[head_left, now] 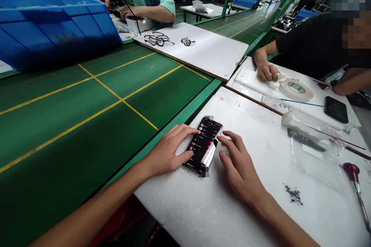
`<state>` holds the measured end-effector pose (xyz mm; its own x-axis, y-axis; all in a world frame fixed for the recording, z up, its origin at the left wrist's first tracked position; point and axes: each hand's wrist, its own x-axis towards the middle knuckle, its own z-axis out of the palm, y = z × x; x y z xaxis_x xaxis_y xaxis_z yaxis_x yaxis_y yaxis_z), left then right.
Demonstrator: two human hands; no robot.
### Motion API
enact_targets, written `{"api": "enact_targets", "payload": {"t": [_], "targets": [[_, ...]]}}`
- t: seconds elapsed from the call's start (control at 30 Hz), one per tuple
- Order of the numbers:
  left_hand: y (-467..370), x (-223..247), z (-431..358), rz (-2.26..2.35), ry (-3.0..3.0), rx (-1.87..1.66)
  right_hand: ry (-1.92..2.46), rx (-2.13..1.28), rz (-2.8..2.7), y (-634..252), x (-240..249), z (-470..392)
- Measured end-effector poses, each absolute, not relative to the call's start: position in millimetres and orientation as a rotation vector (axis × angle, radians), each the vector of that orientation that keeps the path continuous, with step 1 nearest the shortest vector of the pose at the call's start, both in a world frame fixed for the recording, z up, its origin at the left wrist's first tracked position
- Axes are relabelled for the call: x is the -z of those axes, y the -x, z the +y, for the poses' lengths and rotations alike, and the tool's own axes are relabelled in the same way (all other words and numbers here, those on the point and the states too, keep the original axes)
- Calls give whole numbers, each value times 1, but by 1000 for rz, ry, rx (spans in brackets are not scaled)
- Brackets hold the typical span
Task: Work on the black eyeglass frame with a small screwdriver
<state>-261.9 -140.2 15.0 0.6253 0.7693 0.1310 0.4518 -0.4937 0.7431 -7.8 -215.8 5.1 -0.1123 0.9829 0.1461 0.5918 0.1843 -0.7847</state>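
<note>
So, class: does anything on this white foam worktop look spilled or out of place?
Yes: tiny dark screws lie scattered loose on the white foam worktop, uncontained, right of the right hand. Both hands touch a black smartphone; left hand.

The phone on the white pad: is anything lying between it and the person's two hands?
Nothing visible. The left hand rests against the phone at its left edge, and the right hand has its fingers at the right edge. No object sits between them.

A factory assembly line: a green conveyor belt [87, 96], blue parts bins [52, 23], and workers' benches with eyeglass frames [158, 39].
</note>
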Motion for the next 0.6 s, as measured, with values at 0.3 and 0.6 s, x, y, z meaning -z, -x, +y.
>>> {"api": "enact_targets", "payload": {"t": [0.3,0.6], "targets": [[262,-15,-140,954,-2157,-594,1495,-742,-1793,9,-5,-216],[262,-16,-140,956,-2155,-591,1494,-723,-1796,9,-6,-215]]}}
